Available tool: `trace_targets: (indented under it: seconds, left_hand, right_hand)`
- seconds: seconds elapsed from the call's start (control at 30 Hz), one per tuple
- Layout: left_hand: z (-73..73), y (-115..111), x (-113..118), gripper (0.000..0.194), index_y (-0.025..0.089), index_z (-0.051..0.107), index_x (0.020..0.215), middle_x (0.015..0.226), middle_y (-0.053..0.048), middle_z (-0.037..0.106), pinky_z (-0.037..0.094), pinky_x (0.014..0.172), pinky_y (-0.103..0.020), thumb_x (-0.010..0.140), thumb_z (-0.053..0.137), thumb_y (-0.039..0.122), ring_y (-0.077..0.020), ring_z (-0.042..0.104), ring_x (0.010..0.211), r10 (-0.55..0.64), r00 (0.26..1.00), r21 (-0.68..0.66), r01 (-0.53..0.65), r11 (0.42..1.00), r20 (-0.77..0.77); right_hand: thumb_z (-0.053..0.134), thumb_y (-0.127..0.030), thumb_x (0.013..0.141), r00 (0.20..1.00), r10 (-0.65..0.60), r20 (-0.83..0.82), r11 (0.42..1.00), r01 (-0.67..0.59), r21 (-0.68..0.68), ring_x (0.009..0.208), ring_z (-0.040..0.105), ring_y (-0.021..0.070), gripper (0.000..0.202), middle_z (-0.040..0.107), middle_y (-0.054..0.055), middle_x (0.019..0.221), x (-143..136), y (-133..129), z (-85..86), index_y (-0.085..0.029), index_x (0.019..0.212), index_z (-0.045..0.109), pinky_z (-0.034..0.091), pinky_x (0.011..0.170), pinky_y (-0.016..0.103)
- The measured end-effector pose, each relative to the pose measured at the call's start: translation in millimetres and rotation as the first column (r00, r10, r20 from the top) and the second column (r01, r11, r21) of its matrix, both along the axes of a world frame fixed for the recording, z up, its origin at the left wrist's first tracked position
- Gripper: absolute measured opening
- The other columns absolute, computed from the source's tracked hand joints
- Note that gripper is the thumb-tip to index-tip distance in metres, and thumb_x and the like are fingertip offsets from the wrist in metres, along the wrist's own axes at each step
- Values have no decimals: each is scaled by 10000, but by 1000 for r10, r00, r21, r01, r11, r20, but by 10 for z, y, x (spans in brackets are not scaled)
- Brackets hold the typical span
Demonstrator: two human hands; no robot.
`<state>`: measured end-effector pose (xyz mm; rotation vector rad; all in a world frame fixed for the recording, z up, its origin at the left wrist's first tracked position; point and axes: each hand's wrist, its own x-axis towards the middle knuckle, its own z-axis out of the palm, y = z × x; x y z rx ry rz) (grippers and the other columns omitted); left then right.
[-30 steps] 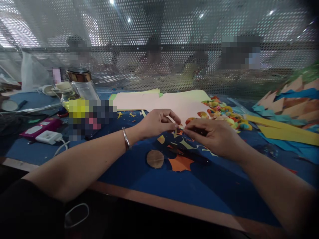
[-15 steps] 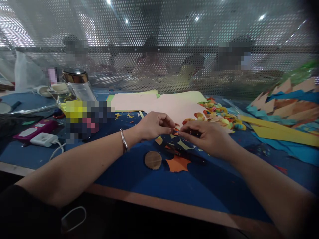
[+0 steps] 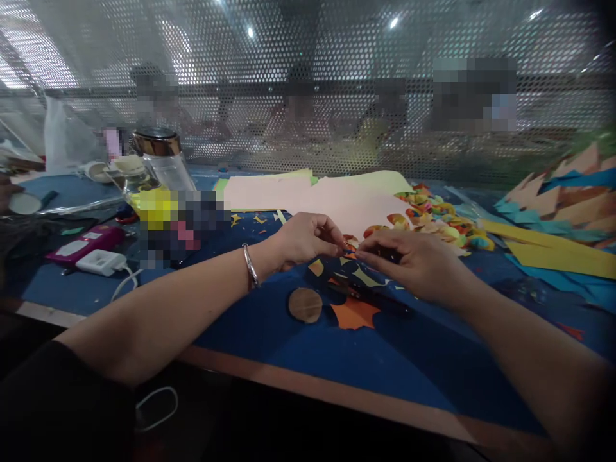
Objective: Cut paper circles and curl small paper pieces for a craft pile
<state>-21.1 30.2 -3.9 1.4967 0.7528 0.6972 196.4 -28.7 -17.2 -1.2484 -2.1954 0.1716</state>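
Between my two hands is a small orange paper piece [image 3: 350,246], pinched by the fingertips of both. My left hand [image 3: 308,239], with a silver bangle at the wrist, holds its left side; my right hand [image 3: 409,256] grips the right side. The piece's exact shape is too small to make out. Below them on the blue table lie a round brown disc [image 3: 305,305] and an orange paper offcut [image 3: 355,313] with curved-in edges. A dark, slim tool [image 3: 380,299] rests under my right hand, partly in shadow. Colourful curled paper pieces [image 3: 433,221] are heaped beyond that hand.
Pale pink paper sheets [image 3: 346,199] lie behind my hands. At left stand a lidded clear bottle [image 3: 168,167], a purple box [image 3: 86,245] and a white charger [image 3: 101,262] with a cable. Folded pointed paper [image 3: 563,199] and yellow strips [image 3: 563,253] are at right. Perforated metal panel behind.
The whole view has shifted, so the scene sits slightly farther right. Both hands keep their pinch on the small orange paper piece, with little change in their pose.
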Motion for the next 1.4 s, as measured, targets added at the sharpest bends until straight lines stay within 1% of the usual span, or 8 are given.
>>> trace_targets:
  seconds: [0.3,0.4,0.57,0.63,0.87,1.03,1.2,1.4]
  left_hand:
    - [-2,-56,34,235,128,598,729,653,15,656,501,723,-272,653,759,-27,-74,618,637,58,998,1,-58,998,18]
    - [24,-77,50,264,127,579,738,631,20,651,508,694,-266,660,752,-58,-72,625,603,66,997,-68,-63,996,38]
    - [117,-98,56,208,123,555,722,591,25,634,525,669,-244,814,653,-35,-56,622,542,87,996,-196,-84,977,9]
    - [117,-85,47,206,128,547,759,595,22,641,532,662,-249,829,655,-32,-64,626,533,92,996,-213,-88,973,9]
    - [10,-26,17,323,156,509,922,679,-11,699,551,672,-290,790,741,-26,-113,668,586,62,998,-147,-56,988,34]
    - [10,-24,11,398,170,489,973,769,-46,737,550,697,-294,764,769,-21,-124,687,636,56,998,-96,-53,994,27]
    - [49,-50,1,386,164,507,981,794,-56,738,559,699,-301,756,736,-49,-138,704,659,34,998,-139,-26,990,51]
    - [41,-48,-8,380,160,535,963,819,-65,749,541,710,-304,728,714,-79,-148,715,691,32,996,-152,-18,988,86]
  right_hand:
    - [606,-387,932,999,-13,35,999,12,36,643,621,162,207,719,33,779,-6,-5,45,-228,852,712,415,590,308]
    - [599,-392,933,998,-32,49,999,30,31,628,618,162,217,720,30,766,-4,-9,55,-228,846,712,411,579,309]
    - [576,-387,948,998,-36,51,997,32,69,669,648,170,230,751,41,835,-7,-15,59,-222,854,705,433,603,311]
    - [579,-376,947,998,-28,58,996,23,86,670,649,168,221,749,40,828,-8,-14,58,-222,850,704,436,603,305]
    - [604,-367,934,996,-18,88,990,6,139,612,620,164,199,708,29,723,-5,2,42,-223,846,708,422,563,287]
    - [605,-358,933,997,-13,78,990,2,144,613,619,168,191,702,29,719,-13,-1,44,-223,838,702,426,565,291]
    - [602,-358,938,997,-38,62,992,30,120,677,654,182,186,737,39,805,7,-4,29,-224,849,696,464,618,311]
    - [581,-377,955,997,-48,68,996,44,71,657,645,177,220,727,37,774,-13,-17,53,-230,825,681,463,604,317]
